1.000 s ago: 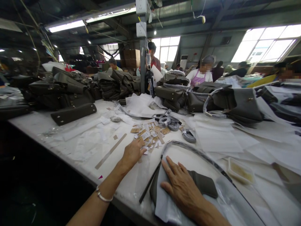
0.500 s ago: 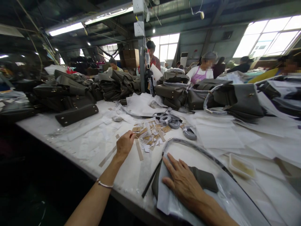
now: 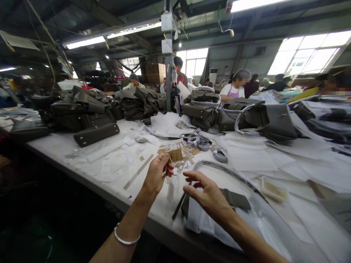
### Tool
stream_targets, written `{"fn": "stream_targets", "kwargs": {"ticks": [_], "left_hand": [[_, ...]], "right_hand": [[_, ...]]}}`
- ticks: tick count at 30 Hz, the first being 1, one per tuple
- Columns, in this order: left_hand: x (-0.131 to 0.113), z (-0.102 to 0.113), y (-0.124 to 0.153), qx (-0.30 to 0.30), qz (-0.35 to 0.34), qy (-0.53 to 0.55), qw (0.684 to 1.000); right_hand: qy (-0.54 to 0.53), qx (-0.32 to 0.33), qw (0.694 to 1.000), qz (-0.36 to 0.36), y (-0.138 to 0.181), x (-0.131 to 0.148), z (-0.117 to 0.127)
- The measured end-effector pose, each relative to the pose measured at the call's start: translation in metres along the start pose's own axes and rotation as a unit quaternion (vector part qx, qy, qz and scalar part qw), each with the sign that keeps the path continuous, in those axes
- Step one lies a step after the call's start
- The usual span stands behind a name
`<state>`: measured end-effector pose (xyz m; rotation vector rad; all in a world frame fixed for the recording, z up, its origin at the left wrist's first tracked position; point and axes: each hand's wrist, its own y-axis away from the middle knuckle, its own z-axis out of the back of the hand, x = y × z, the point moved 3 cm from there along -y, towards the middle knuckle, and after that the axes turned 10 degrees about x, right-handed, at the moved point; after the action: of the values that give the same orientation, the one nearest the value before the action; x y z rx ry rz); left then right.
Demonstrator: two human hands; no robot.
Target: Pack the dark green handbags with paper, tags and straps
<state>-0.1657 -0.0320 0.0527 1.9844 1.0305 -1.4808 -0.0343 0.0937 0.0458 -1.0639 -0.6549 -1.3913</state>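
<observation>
My left hand (image 3: 159, 171) pinches a brown hang tag (image 3: 176, 155) with dark print, and a pale string trails below the fingers. Behind that tag lies a loose pile of brown and white tags (image 3: 189, 157) on the table. My right hand (image 3: 201, 186) is raised with thumb and fingers apart, holding nothing. Under it rests a dark olive handbag (image 3: 236, 199), partly covered by a white sheet (image 3: 193, 215) and clear plastic. The bag's wrapped strap (image 3: 227, 168) arches across the table behind my right hand.
Several olive bags (image 3: 142, 100) are heaped along the back, with more bags (image 3: 276, 117) at right. Coiled wrapped straps (image 3: 220, 156) lie mid-table. A clear plastic tray (image 3: 274, 189) and white sheets (image 3: 246, 155) are at right. A post (image 3: 168, 73) rises behind; co-workers stand beyond.
My left hand has come from the tag pile towards me and to the right with a brown tag. My right hand has lifted off the sheet-covered bag, fingers now bent.
</observation>
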Motion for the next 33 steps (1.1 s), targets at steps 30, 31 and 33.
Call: {"fn": "stream_targets", "kwargs": {"ticks": [30,31,33], "left_hand": [[0.037,0.006,0.015,-0.029,0.027,-0.143,0.989],[0.031,0.005,0.017,-0.028,-0.016,-0.191,0.981],[0.016,-0.011,0.025,0.056,-0.075,-0.244,0.965]], "right_hand": [[-0.232,-0.008,0.971,-0.057,0.025,0.033,0.034],[-0.244,-0.005,0.967,-0.066,0.025,0.036,0.036],[-0.257,0.006,0.963,-0.082,0.025,0.044,0.037]]}}
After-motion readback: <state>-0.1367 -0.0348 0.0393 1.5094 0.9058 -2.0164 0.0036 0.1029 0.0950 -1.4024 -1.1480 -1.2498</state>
